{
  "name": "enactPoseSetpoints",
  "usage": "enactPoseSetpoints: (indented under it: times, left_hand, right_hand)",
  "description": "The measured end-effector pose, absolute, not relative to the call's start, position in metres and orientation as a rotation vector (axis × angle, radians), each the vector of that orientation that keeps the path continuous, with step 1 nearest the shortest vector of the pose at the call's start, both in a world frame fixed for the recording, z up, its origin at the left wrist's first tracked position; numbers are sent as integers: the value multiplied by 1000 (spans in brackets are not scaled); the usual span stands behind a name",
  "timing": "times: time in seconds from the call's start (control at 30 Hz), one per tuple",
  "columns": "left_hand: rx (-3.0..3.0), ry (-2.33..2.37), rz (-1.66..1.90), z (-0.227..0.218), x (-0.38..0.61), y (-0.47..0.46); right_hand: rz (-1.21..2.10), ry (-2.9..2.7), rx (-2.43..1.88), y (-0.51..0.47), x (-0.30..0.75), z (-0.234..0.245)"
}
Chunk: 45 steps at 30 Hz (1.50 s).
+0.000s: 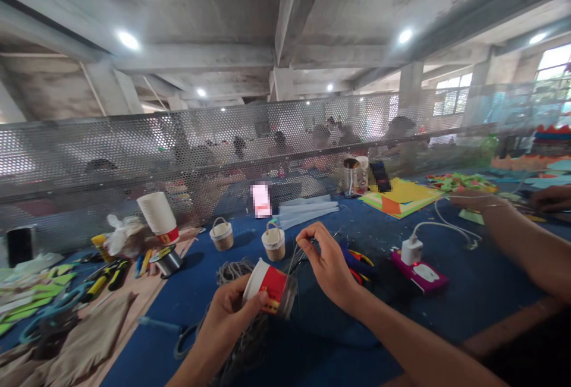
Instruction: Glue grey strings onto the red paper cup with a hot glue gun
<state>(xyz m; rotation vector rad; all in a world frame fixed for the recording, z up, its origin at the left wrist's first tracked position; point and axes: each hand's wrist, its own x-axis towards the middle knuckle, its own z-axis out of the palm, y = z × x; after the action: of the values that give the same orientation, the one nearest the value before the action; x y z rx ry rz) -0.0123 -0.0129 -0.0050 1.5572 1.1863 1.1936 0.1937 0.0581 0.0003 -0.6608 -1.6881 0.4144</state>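
Observation:
My left hand [225, 312] is closed round a red and white paper cup [277, 282], which it holds tilted on its side over the table. Greyish strands [289, 298] lie about the cup's far end. To the right of the cup, my right hand [328, 265] is raised with thumb and fingers pinched on a thin grey cord [292, 259] that runs down toward the cup. Beneath my left hand lies a loose heap of grey cord [245, 339]. Two small handled baskets, a left one [222, 237] and a right one [273, 244], stand beyond the cup.
Stacked paper cups [158, 214], a wire spool [167, 261], pliers [118, 274] and scissors [57, 315] lie left. Pliers with red-yellow handles [359, 262] and a purple power strip [419, 271] lie right. Another person's arm [517, 232] reaches in. A perforated metal screen [214, 155] stands behind.

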Motion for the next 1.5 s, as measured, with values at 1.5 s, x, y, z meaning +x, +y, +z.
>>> enactPoseSetpoints:
  times: [1.5]
  left_hand:
    - [1402,1143,1288,0,-11,-14]
  right_hand:
    - [461,-1644,-601,54,193,4]
